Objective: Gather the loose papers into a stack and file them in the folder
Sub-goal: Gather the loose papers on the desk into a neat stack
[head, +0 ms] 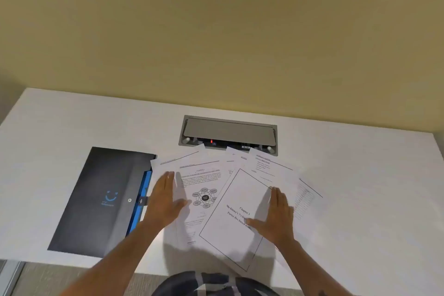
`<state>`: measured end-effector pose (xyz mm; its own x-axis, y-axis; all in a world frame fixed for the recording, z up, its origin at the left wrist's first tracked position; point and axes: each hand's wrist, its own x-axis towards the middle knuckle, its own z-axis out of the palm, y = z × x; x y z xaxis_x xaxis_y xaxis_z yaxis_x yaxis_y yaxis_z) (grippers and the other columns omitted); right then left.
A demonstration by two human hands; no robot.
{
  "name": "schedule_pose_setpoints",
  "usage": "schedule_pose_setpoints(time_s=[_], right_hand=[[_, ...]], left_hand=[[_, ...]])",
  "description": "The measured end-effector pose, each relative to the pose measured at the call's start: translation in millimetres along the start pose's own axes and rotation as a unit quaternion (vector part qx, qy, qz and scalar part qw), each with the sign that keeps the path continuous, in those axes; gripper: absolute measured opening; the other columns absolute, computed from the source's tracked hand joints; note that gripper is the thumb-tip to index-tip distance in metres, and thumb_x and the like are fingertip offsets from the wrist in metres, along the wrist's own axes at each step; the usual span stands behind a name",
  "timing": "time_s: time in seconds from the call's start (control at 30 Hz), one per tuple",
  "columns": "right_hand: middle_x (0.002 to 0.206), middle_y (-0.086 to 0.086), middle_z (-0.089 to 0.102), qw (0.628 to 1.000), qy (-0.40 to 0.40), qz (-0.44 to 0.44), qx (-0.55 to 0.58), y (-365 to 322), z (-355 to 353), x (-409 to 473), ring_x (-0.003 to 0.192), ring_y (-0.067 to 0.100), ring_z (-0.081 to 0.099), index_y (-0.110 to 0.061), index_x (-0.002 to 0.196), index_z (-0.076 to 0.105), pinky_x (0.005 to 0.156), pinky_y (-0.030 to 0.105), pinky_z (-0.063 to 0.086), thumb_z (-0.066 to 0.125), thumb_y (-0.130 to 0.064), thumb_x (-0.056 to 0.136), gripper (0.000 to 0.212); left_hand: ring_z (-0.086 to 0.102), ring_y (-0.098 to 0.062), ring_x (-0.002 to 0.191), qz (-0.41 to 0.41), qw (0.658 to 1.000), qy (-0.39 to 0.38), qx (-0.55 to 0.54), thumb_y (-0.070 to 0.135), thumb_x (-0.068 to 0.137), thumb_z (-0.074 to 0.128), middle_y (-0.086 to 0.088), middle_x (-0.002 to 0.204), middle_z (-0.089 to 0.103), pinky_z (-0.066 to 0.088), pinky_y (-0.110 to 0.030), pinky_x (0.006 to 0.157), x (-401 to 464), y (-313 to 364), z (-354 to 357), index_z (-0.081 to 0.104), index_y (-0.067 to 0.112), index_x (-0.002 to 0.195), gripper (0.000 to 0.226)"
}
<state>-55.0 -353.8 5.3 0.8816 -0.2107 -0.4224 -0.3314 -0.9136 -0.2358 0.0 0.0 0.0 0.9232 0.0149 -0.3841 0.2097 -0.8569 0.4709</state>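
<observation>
A white table (72, 127) set against a yellow wall carries a dark folder (101, 199) at left and a fan of overlapping printed papers (230, 211) beside it. A grey cable hatch (228, 131) is recessed into the tabletop just behind the papers.

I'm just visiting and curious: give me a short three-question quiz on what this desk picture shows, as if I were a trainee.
1. True or false: the papers are already squared into one neat stack.
2. On which side of the papers does the dark folder lie: the person's left or right?
3. What are the left hand and right hand doing? A) pinching one sheet, B) lying flat and open on the fanned sheets, C) opening the folder.

Key: 1 false, they lie fanned out and overlapping on the white desk. 2 left. 3 B.
</observation>
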Motion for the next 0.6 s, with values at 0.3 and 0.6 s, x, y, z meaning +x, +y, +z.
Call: schedule_pose_setpoints(time_s=[0.3, 0.6], right_hand=[[0.174, 0.006, -0.013, 0.999, -0.041, 0.025, -0.010, 6, 9, 3, 0.161, 0.027, -0.007, -0.014, 0.163, -0.017, 0.127, 0.061, 0.011, 0.066, -0.093, 0.051, 0.160], [0.173, 0.008, -0.019, 0.998, -0.055, 0.007, -0.037, 7, 17, 2, 0.160, 0.024, -0.014, -0.007, 0.161, -0.021, 0.128, 0.058, -0.002, 0.057, -0.092, 0.066, 0.150]], left_hand=[[-0.018, -0.033, 0.157, 0.026, 0.985, -0.085, 0.149, 0.081, 0.062, 0.070, -0.006, 0.171, -0.021, -0.006, -0.067, 0.119, 34, -20, 9, -0.017, 0.017, 0.162, 0.148], [-0.020, -0.030, 0.155, 0.036, 0.983, -0.073, 0.167, 0.078, 0.066, 0.071, -0.003, 0.169, -0.022, -0.016, -0.066, 0.116, 35, -15, 16, -0.016, 0.019, 0.162, 0.142]])
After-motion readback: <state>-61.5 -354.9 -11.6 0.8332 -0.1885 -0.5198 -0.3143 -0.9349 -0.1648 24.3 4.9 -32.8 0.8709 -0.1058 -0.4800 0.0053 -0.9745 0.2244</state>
